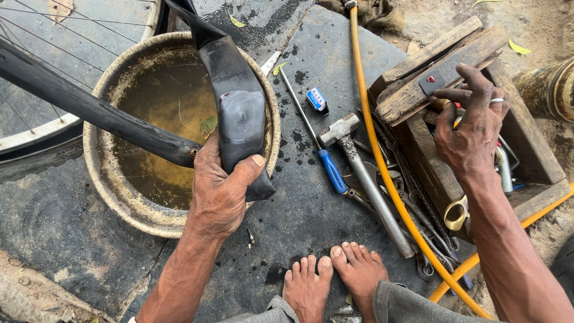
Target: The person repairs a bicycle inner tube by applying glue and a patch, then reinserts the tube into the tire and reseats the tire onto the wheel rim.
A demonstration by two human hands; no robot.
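the tube (236,104) runs off the top edge. left hand (221,191) squeezes it over the bowl (119,197); right hand (469,128) reaches into the wooden box (526,137), its grip hidden.

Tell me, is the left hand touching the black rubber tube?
Touching. The head view shows the left hand wrapped around the black rubber tube, thumb pressed across its front, over the basin of murky water.
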